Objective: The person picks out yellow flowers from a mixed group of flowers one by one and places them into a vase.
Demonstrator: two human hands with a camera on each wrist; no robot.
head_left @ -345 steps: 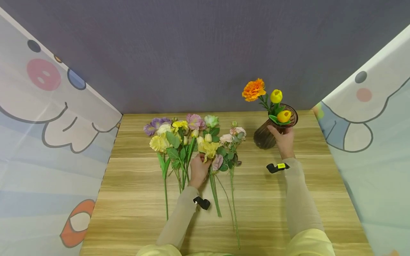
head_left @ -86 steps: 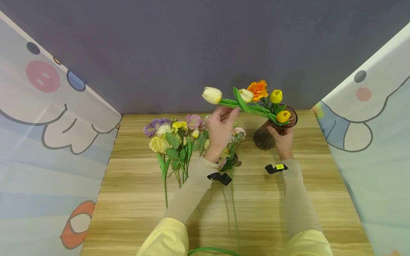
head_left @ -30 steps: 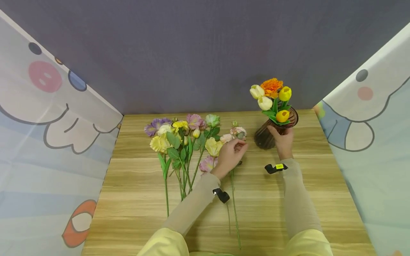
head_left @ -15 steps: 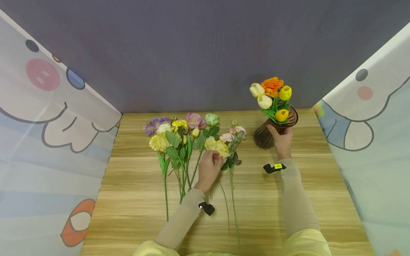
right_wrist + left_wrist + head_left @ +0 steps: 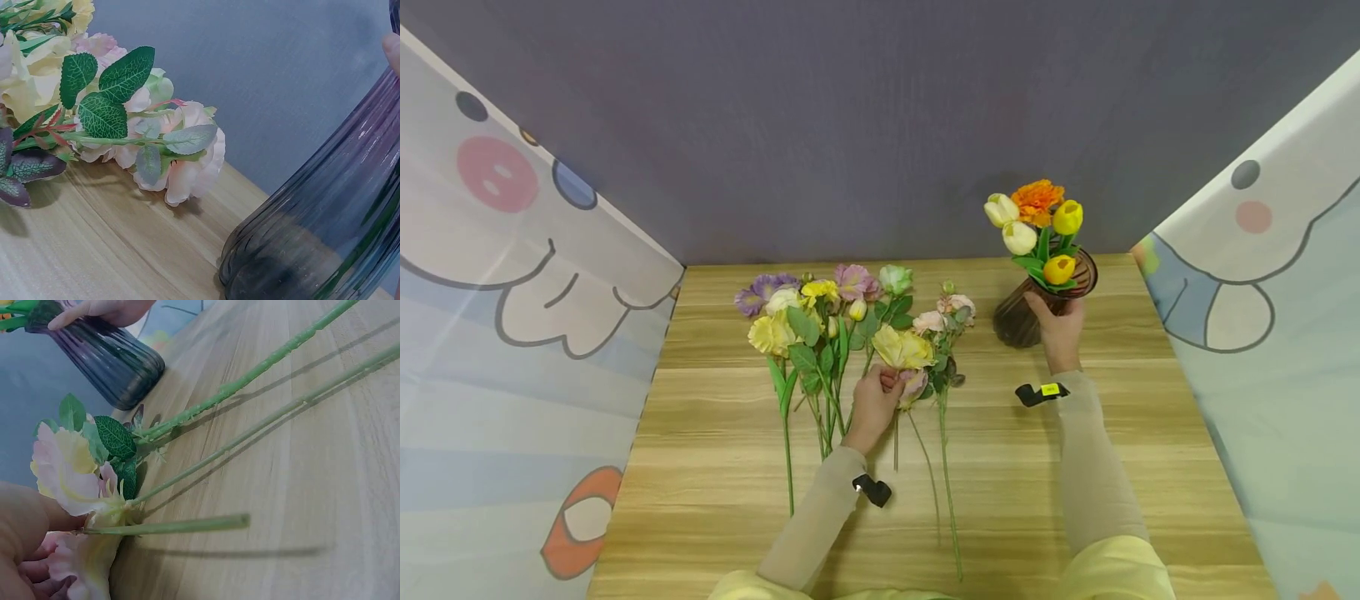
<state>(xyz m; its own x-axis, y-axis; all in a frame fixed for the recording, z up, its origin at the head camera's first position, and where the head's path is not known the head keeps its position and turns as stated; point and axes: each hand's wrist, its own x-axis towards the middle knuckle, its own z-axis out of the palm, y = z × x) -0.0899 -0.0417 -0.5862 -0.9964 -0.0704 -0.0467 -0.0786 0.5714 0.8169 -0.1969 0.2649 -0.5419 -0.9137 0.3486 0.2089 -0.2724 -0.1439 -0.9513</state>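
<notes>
- Left hand (image 5: 874,408) pinches a pale yellow, ruffled flower (image 5: 902,347) by its green stem, close under the bloom; right hand (image 5: 1062,333), well apart from it, is curled round the neck of a ribbed, see-through, brownish-purple vase (image 5: 1018,318).
- That flower is near the middle of the table, its stem lifted off the surface.
- Tilted, with its base on the wood and its flared mouth leaning right, the vase holds a frilled orange bloom (image 5: 1037,202), two yellow tulips (image 5: 1067,218) and two creamy white tulips (image 5: 1019,238).
- Just beside the left hand's fingers is a pale lilac-pink bloom (image 5: 913,387).
- Pale pink, many-petalled blooms (image 5: 931,322) on a long green stem lie between the hands.
- Left of these lie a ruffled purple flower (image 5: 765,293) and a mint-green bloom (image 5: 896,279).
- Beneath everything is a light wood-grain table (image 5: 1015,500); behind stands a dark grey panel (image 5: 850,133).
</notes>
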